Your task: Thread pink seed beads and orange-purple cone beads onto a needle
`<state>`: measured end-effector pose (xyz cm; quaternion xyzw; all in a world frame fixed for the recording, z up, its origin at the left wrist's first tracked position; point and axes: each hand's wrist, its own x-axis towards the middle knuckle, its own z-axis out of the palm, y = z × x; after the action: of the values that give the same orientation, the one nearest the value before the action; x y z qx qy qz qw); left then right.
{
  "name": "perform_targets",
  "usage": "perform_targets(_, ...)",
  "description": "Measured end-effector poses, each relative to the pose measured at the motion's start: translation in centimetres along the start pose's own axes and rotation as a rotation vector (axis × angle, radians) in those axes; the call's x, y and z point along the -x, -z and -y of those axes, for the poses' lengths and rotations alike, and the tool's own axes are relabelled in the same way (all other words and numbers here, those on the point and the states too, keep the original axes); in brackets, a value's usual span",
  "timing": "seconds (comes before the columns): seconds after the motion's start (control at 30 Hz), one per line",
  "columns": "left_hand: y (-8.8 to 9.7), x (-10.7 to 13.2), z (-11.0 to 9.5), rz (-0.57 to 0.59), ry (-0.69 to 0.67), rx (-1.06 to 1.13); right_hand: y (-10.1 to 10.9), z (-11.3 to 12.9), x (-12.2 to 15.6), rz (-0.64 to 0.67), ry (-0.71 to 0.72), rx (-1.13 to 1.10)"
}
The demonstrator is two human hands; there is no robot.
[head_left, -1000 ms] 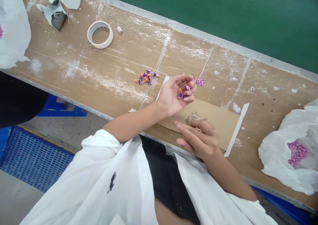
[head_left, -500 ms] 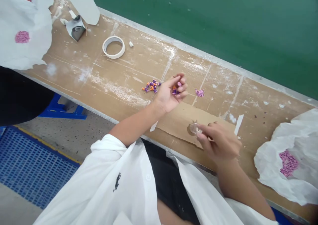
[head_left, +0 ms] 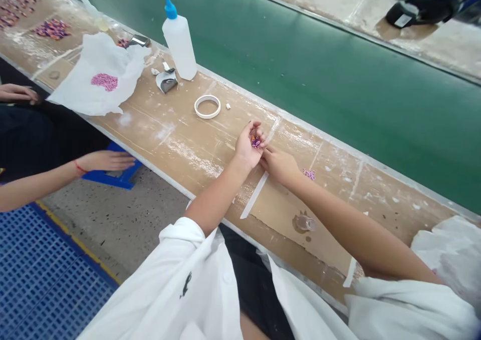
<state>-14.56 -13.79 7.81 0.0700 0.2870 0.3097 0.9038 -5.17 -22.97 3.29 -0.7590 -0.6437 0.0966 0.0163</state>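
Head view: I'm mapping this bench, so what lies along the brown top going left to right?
White sheet with pink bits → squeeze bottle → tape ring → left hand cupping small purple pieces → right hand → pink bead pile.

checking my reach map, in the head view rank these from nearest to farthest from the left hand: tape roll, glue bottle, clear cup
1. tape roll, just up-left of the left hand on the bench.
2. clear cup, lower right, on the cardboard sheet.
3. glue bottle, far up-left by the green belt.
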Motion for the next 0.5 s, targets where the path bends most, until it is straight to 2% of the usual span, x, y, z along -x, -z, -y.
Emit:
perform_targets(0.17,0.2,-0.1,0.0,-0.012,-0.052,-0.108,0.1,-2.1,1.6,-0.064,0.022,-0.012)
perform_targets(0.2,0.2,0.0,0.2,-0.004,-0.073,-0.160,0.4,-2.8,2.3,-0.122,0.035,-0.061)
perform_targets(0.27,0.2,0.4,0.9,0.033,-0.105,-0.297,1.2,-3.9,4.2,-0.331,0.088,-0.267)
perform_targets(0.37,0.3,1.2,2.2,0.191,-0.052,-0.551,2.9,-4.5,7.3,-0.550,0.165,-0.463)
perform_targets(0.5,0.7,2.3,3.6,0.531,0.204,-0.822,4.7,-4.1,10.6,-0.641,0.283,-0.391)
